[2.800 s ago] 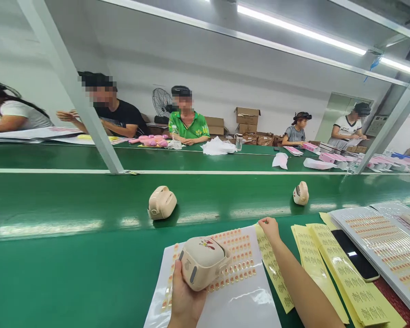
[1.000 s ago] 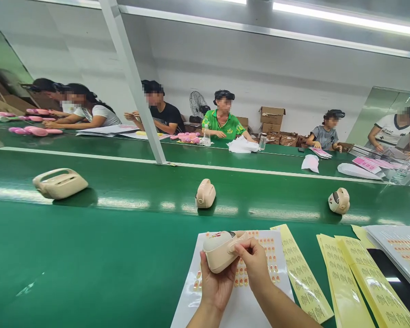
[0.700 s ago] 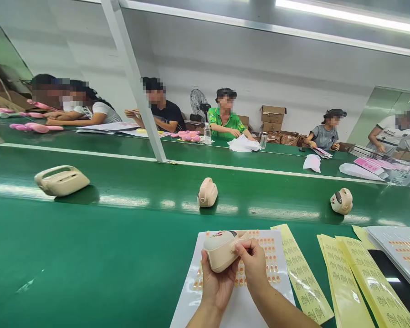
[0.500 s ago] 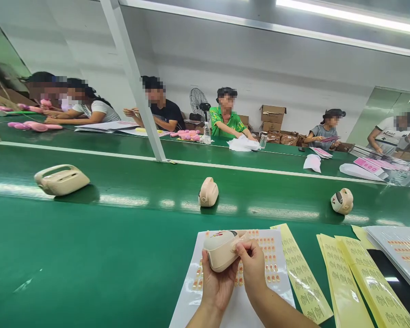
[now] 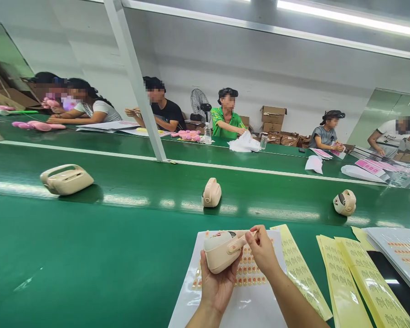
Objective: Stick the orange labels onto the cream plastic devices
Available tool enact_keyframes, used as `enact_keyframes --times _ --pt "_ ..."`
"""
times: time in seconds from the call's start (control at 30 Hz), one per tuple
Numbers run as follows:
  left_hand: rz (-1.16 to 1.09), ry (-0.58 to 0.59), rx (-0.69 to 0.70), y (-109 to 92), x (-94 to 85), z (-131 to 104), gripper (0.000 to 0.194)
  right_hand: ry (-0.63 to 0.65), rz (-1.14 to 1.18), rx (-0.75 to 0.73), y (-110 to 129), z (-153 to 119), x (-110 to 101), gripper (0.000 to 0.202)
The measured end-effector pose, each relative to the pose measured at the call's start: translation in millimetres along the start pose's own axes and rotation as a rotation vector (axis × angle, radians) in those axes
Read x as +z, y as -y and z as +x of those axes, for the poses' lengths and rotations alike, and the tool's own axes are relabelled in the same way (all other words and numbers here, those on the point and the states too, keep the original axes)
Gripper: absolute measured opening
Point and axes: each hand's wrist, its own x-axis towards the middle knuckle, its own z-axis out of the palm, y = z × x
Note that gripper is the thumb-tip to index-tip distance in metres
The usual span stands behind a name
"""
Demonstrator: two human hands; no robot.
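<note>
One beige casing [image 5: 220, 250] was gripped from below by the left hand [image 5: 216, 286] at lower centre of the frame. Its handle end was pinched by the right hand [image 5: 262, 249], above a sticker sheet [image 5: 246, 300].

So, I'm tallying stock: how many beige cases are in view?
4: one in the left hand, namely the held case; three on the belt, left case, middle case, right case.

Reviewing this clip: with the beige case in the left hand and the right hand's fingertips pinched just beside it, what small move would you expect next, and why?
Probably the right hand brings its pinched fingertips down onto the beige case and presses. The left hand cradles the case from below over the sticker sheet, and the right hand's fingertips are closed at the case's upper right corner. What they pinch is too small to tell.
</note>
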Motion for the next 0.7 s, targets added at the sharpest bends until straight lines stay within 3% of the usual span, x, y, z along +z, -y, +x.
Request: enact_keyframes --times 0.13,0.4,0.5,0.6,0.67,0.7 --pt "-0.017 0.053 0.034 3.4 2.6 0.3 0.047 0.020 -0.096 0.030 1.4 -1.7 3.1 0.036" --pt "-0.127 0.014 -0.012 4.5 2.8 -2.1 0.048 0.078 -0.246 0.082 8.7 -3.1 3.4 0.033" --pt "-0.093 -0.006 -0.034 1.9 -0.4 -3.0 0.046 0.202 -0.280 0.104 10.2 2.1 -13.5 0.041" --pt "0.046 -0.140 -0.094 -2.2 -2.6 -5.0 0.037 0.355 -0.294 0.112 10.0 7.2 -44.4 0.039" --pt "0.251 -0.267 -0.114 -3.9 -0.6 -7.0 0.038 0.342 -0.261 0.078 12.1 7.4 -65.6 0.033" --pt "0.396 -0.312 -0.097 -4.1 1.7 -8.2 0.049 0.311 -0.227 0.048 14.5 6.0 -74.2 0.032"
